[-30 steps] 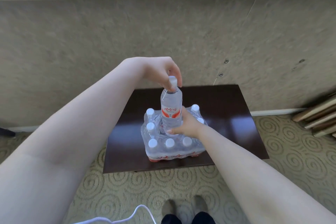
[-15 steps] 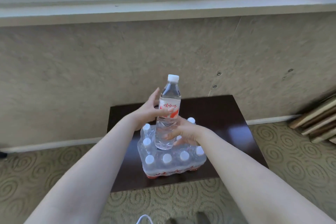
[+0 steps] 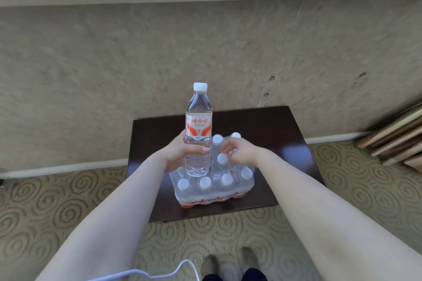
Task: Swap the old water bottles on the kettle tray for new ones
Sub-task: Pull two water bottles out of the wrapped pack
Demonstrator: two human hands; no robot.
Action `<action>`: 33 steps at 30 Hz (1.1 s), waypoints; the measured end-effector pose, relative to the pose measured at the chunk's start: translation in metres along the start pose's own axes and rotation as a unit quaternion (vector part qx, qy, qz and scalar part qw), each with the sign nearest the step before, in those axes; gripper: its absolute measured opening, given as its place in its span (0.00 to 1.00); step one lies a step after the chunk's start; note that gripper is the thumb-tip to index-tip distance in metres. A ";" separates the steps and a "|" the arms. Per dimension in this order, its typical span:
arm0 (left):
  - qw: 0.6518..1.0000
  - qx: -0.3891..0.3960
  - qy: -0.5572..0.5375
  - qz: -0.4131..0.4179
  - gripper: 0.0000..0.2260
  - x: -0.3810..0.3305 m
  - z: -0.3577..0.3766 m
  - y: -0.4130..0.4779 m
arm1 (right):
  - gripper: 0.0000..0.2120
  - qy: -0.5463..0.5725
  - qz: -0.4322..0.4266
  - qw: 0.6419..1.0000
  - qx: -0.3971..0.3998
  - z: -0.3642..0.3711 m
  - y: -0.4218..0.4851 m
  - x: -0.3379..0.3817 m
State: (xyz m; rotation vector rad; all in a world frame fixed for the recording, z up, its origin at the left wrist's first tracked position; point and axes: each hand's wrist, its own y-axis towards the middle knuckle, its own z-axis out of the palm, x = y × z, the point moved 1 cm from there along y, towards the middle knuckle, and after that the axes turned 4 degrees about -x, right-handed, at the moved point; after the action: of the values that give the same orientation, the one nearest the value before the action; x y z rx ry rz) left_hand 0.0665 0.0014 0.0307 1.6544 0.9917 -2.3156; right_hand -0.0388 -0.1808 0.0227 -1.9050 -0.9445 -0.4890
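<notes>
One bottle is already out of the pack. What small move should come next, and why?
Probably the right hand should pull a second bottle from the shrink-wrapped pack. The left hand holds one bottle upright, clear of the wrap, while the right hand's fingers rest among the caps at the torn top, and the task calls for several new bottles.

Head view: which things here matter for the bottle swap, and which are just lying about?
Part of the job:
- new water bottle, upright, in the left hand
- shrink-wrapped pack of bottles, on the dark low table
- right hand, fingers curled on the pack's wrap

Just lying about:
- wooden slats against the wall
- white cord on the carpet

No kettle tray is in view.
</notes>
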 end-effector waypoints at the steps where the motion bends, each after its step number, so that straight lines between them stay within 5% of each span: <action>1: 1.000 -0.002 -0.005 -0.003 0.23 0.004 -0.001 -0.001 | 0.20 -0.076 -0.007 0.997 -0.005 0.003 0.001 -0.004; 7: 1.000 -0.019 -0.017 -0.007 0.27 0.018 -0.007 -0.004 | 0.23 -0.292 -0.007 0.956 -0.040 0.033 0.017 -0.010; 11: 0.999 -0.020 -0.026 -0.002 0.27 0.020 -0.012 -0.004 | 0.15 -0.298 -0.026 0.947 -0.114 0.041 0.020 -0.015; 15: 0.999 -0.007 -0.034 0.001 0.26 0.020 -0.011 -0.006 | 0.10 -0.295 -0.060 0.949 -0.096 0.037 0.015 -0.018; 21: 1.000 0.002 -0.030 -0.007 0.26 0.016 -0.007 -0.007 | 0.17 -0.026 -0.109 0.991 -0.070 0.001 0.015 0.002; 29: 0.996 0.041 -0.069 -0.049 0.25 0.020 -0.001 -0.009 | 0.05 0.253 -0.111 0.952 -0.130 -0.077 0.009 0.066; 33: 0.989 0.055 -0.130 -0.050 0.27 0.027 0.008 -0.006 | 0.08 0.336 -0.111 0.927 -0.128 -0.102 0.004 0.072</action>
State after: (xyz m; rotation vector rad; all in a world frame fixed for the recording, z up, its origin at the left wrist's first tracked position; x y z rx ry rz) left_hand 0.0469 0.0086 0.0111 1.3168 0.9248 -2.6109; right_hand 0.0146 -0.2404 0.1184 -1.6611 -0.6508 -1.3552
